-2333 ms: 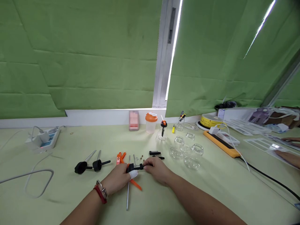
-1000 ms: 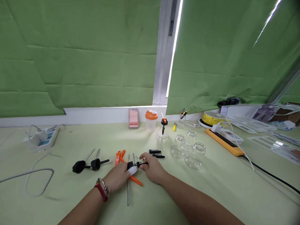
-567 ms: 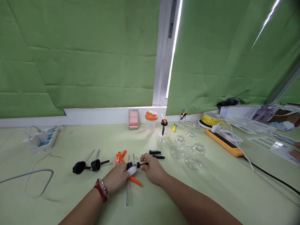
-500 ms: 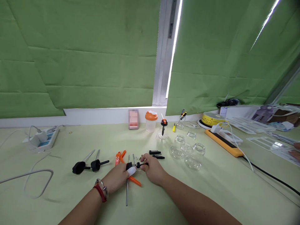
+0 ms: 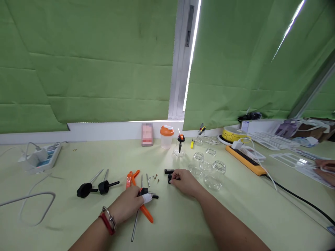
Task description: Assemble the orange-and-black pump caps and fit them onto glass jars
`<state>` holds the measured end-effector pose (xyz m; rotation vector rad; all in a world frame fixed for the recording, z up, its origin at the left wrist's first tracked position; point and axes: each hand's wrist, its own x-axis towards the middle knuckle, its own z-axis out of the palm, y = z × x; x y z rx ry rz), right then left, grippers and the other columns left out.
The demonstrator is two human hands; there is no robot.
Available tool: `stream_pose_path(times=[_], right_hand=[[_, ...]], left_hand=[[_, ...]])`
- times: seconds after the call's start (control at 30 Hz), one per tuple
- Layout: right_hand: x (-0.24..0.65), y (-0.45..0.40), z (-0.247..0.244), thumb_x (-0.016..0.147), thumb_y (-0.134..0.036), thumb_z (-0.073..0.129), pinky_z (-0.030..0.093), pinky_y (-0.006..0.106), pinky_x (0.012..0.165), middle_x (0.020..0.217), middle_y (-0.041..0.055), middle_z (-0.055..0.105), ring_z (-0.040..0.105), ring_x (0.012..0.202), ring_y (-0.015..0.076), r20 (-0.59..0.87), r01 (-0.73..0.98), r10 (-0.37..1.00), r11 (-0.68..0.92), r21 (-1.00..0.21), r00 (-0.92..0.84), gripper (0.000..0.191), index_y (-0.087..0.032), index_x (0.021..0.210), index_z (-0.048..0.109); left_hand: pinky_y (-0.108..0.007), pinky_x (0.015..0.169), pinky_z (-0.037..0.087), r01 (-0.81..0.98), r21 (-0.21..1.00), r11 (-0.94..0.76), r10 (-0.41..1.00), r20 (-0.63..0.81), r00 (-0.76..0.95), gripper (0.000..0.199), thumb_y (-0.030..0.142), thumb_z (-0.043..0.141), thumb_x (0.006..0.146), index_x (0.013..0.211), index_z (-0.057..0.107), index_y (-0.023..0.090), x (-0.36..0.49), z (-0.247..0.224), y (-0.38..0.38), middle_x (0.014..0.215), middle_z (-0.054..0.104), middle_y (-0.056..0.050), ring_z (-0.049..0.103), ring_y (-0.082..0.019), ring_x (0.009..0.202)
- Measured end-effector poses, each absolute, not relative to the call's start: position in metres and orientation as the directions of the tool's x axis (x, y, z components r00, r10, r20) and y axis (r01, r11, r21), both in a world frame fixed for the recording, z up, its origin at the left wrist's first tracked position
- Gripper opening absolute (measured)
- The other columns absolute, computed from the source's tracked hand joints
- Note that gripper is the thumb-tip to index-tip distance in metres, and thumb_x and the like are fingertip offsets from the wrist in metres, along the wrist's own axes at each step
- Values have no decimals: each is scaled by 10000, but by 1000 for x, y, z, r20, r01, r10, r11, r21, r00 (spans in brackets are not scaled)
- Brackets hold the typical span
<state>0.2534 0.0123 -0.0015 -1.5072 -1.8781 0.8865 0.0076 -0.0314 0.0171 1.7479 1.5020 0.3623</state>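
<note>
My left hand (image 5: pixel 128 204) is closed around a black plastic part (image 5: pixel 143 191) with a long metal rod (image 5: pixel 134 226) running through it; a short black handle and a thin pin stick out past the thumb, which has a white wrap on it. An orange-handled clamp-like tool (image 5: pixel 147 213) lies beneath this hand. To the right, my right hand (image 5: pixel 184 182) pinches a small black part (image 5: pixel 170 179) at the tabletop. Just behind its fingers lies a black ridged piece (image 5: pixel 169 171). Small screws and brown bits (image 5: pixel 156 177) lie between the hands, near a short metal pin (image 5: pixel 148 180).
Two black cups with rods (image 5: pixel 85 190) lie at left. Several clear glass jars (image 5: pixel 214 179) stand right of my right hand. Behind are an orange-lidded cup (image 5: pixel 166 137), a small black-and-orange assembly (image 5: pixel 180 139) and an orange power strip (image 5: pixel 246 160). Another person's hand (image 5: pixel 326 170) is at far right.
My right hand has left the black part in my left hand and moved right to the black pieces on the table. My left hand has tilted the rod and lowered slightly.
</note>
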Motion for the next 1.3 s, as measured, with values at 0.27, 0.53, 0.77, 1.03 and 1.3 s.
stream_pose_path(times=[0.27,0.53,0.77,1.03,1.3], right_hand=[[258,15,10,722,-299,607,334,230,549,727,21,640,540,643,140,89,698,984,172,-695,-153,115,-193,713,653],[268,18,17,742,-399,585,317,229,505,662,22,614,500,572,128,80,725,996,84,-683,-40,232,-180,679,629],[274,19,20,750,-410,543,314,220,458,621,11,581,468,510,114,95,713,995,49,-699,24,266,-183,613,569],[281,17,20,732,-375,573,315,214,445,612,9,609,458,483,101,-17,648,999,21,-761,-52,205,-179,688,614],[271,10,11,495,-242,781,318,227,492,648,-11,622,532,580,139,-25,770,969,180,-612,-247,190,-205,631,653]], left_hand=[[-270,525,254,724,688,-44,918,-258,301,366,523,506,731,613,389,197,9,19,-31,598,346,32,325,-122,534],[-269,522,245,715,698,-32,905,-283,317,381,556,501,728,623,424,198,7,18,-30,597,339,30,335,-132,536],[-263,524,242,715,699,-13,902,-301,311,411,595,504,715,626,446,198,7,18,-29,587,337,30,329,-135,535],[-265,523,267,709,705,-21,898,-299,324,415,594,509,710,637,490,186,6,19,-28,584,374,21,338,-135,548],[-296,588,333,738,674,-38,905,-290,312,462,637,457,702,719,587,195,8,23,-31,614,526,-27,450,-209,653]])
